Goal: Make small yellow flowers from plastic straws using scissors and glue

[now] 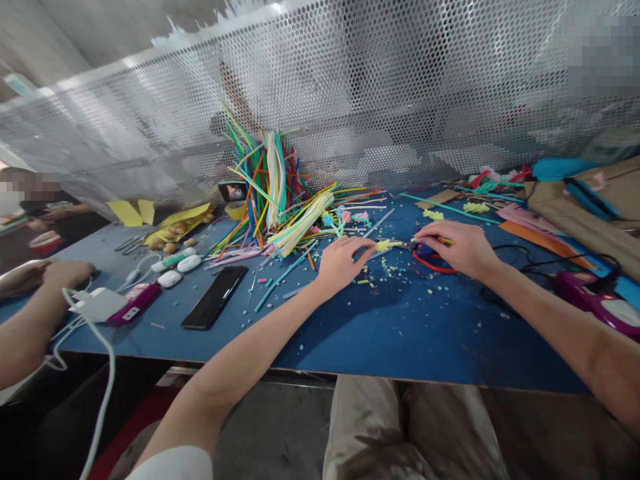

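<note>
My left hand (pixel 345 259) pinches the left end of a small yellow fuzzy piece (pixel 384 245) above the blue table. To its right my right hand (pixel 457 243) has its fingers closed near a small tool with a metal tip (pixel 407 245); a yellow-and-dark stick shows at the fingers, and what exactly they grip is too small to tell. A red loop (pixel 435 265) hangs just below the right fingers. Small coloured cuttings lie on the table below both hands. Two more yellow fuzzy pieces (pixel 433 215) (pixel 476 207) rest behind the right hand.
Bundles of coloured sticks (pixel 275 180) stand behind my left hand. A black phone (pixel 215 297), white earbud cases (pixel 170 279) and a purple power strip (pixel 135 303) lie left. Another person's hands (pixel 67 273) rest at far left. Cardboard (pixel 590 193) and a second purple strip (pixel 597 300) are right.
</note>
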### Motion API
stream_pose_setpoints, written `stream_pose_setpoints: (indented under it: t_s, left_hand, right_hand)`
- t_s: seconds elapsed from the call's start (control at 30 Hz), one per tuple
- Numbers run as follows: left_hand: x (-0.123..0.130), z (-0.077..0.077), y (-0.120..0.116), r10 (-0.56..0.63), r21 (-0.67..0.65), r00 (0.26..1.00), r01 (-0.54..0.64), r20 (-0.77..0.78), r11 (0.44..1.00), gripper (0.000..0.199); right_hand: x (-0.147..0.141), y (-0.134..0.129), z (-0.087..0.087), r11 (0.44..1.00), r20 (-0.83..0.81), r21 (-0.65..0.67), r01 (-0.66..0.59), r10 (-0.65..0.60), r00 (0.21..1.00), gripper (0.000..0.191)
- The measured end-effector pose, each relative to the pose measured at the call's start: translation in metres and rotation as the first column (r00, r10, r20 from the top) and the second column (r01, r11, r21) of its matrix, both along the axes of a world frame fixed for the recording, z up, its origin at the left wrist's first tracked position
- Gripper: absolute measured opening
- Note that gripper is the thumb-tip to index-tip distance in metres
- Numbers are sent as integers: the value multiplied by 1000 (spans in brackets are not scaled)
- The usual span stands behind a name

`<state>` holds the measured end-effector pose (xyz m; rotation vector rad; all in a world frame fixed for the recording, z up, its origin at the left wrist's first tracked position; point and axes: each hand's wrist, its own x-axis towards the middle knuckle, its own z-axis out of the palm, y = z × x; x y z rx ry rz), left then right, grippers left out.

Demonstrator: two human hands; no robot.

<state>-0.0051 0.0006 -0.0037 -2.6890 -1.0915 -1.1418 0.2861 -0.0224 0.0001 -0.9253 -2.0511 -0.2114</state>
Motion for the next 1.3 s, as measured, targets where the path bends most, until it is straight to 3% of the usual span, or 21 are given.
stream_pose_setpoints:
  t_s: [0.5,1.3]
  left_hand:
    - [-1,-2,3,-13,7,1000,13,0,1000,19]
    - [-1,-3,2,3,-73,1000,-4,-13,997,18]
  right_hand:
    - [0,0,-2,998,-9,51,-22,22,1000,18]
    - [-4,-5,3,999,-42,-50,-22,20,999,9]
